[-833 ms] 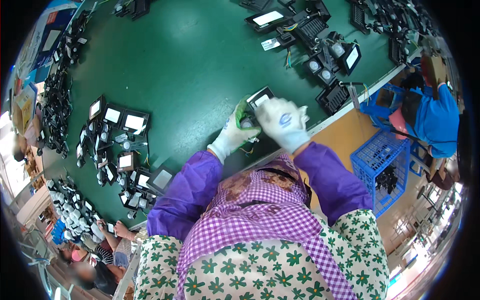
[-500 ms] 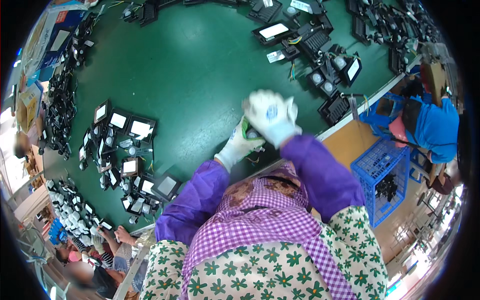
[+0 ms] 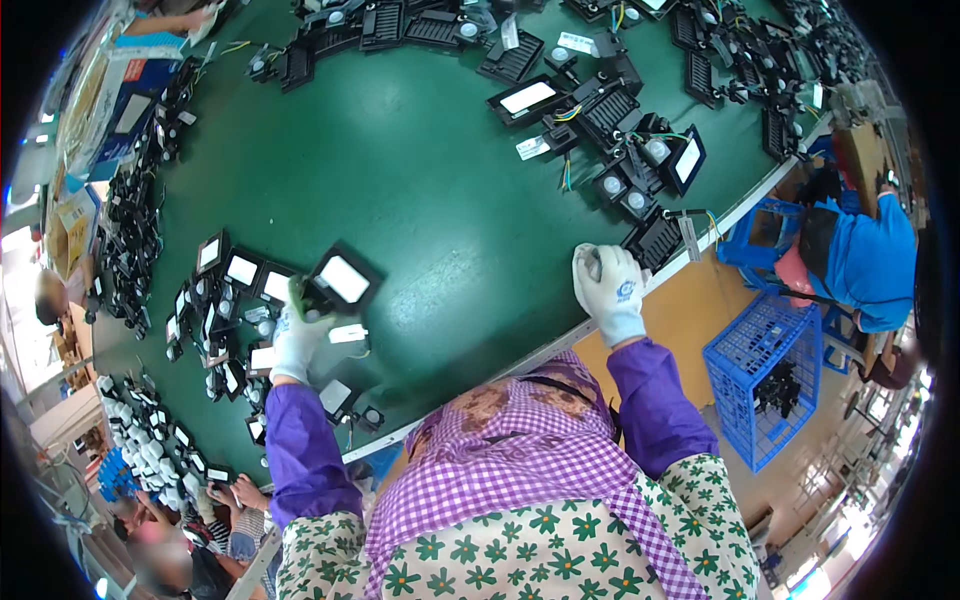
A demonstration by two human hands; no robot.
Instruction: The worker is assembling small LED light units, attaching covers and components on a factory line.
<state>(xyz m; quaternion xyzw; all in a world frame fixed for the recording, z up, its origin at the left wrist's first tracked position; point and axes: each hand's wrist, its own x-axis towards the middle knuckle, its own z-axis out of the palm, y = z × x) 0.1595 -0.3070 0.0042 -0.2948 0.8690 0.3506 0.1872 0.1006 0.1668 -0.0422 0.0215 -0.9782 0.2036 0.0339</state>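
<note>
Busily, at a long green table [image 3: 430, 200], a worker in purple sleeves [image 3: 310, 450] and a checked apron [image 3: 500, 480] handles small black lamps, both hands in white gloves. At left, the left hand [image 3: 298, 335] is clamped on a black lamp [image 3: 343, 278], its white panel tilted up toward those of us looking on. A white tag [image 3: 348, 333] sticks out just beside the glove, near the lamp's lower side. The lamp is at the right-hand edge of a cluster of similar lamps [image 3: 240, 270]; whether it touches the table, I cannot tell.

Well apart from it, the right hand [image 3: 610, 285] is at the near edge of the table, its fingers curled; from this angle I cannot tell whether they close on anything. Just beyond that hand lies a ribbed black lamp [image 3: 655, 240], back side up. Farther up the table, more lamps spread out in a loose heap [image 3: 605, 115], some showing white panels, some round sensors, some coloured wires.

On the floor at right stands a blue crate [image 3: 755, 330] with dark parts inside, near a person in blue [image 3: 870, 265]. At lower left, white pieces [image 3: 150, 440] crowd the table near a co-worker's hands [image 3: 250, 490].
</note>
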